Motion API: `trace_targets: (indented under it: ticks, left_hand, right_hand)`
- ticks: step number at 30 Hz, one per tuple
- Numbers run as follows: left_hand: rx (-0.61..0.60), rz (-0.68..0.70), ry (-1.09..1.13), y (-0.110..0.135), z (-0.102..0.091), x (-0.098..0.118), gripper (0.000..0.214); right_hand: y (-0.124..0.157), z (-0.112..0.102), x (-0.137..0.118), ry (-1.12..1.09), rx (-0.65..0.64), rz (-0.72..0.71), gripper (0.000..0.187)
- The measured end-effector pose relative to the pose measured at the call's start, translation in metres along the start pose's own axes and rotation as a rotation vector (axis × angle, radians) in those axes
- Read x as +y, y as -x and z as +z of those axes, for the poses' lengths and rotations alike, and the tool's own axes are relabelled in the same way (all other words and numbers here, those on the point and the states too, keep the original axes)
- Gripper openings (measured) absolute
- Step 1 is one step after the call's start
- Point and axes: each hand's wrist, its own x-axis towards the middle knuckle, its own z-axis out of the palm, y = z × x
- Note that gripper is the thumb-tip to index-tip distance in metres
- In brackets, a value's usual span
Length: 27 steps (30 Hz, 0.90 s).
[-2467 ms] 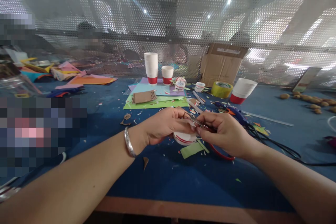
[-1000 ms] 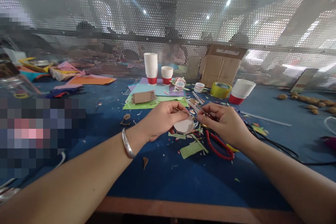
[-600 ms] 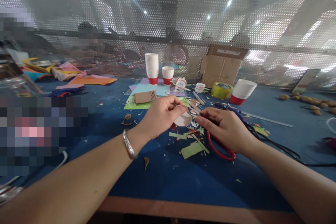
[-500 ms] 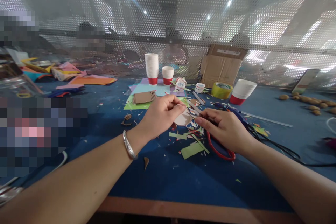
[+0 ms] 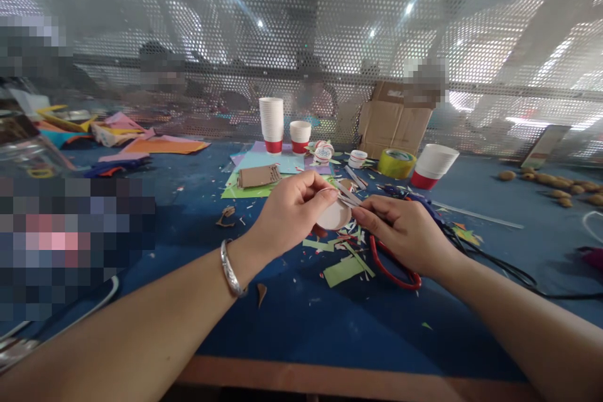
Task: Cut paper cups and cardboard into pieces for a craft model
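My left hand [image 5: 301,204] pinches the rim of a round white paper piece [image 5: 334,217], like the bottom of a paper cup, between thumb and fingers. My right hand [image 5: 405,229] is closed around red-handled scissors [image 5: 349,195]. Their metal blades lie at the upper right edge of the paper piece, and a red handle loop hangs below my palm. Beneath both hands, green paper strips [image 5: 346,271] and small white and red scraps are scattered on the blue table [image 5: 301,320]. Fingers partly hide the blades.
Stacked paper cups [image 5: 272,125] stand at the back, with another cup stack [image 5: 434,166] at right. Yellow tape [image 5: 396,163], a cardboard box [image 5: 396,125] and a blue glue gun [image 5: 431,208] with its cable are nearby. Folded cardboard [image 5: 258,176] lies on coloured paper.
The round paper piece has shifted slightly right and turned in my left hand. The scissor blades look closer together, at its edge. My right hand has hardly moved.
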Motion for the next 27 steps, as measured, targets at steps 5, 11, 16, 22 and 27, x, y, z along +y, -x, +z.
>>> trace_targets:
  ticks: [5, 11, 16, 22, 27]
  left_hand:
    - [-0.009, -0.019, 0.041, -0.0003, 0.001, -0.0007, 0.018]
    - [-0.026, -0.02, 0.039, 0.0022, 0.0002, 0.0009, 0.021]
    - [-0.036, -0.032, 0.065, 0.0024, -0.0001, 0.0015, 0.021]
    - [-0.037, -0.114, 0.136, 0.0019, 0.0022, 0.003, 0.02]
    - [-0.06, -0.127, 0.175, 0.0018, 0.0026, 0.0014, 0.022]
  right_hand:
    - [0.0004, -0.0002, 0.0011, 0.021, 0.007, -0.016, 0.041]
    - [0.0009, -0.0038, -0.0004, 0.024, 0.006, -0.041, 0.041]
    - [0.0013, -0.0053, -0.0006, 0.016, 0.018, -0.056, 0.042]
    - [0.001, -0.005, 0.0013, 0.014, -0.004, -0.036, 0.042]
    - [0.0005, -0.0061, 0.0022, 0.015, -0.027, -0.021, 0.041]
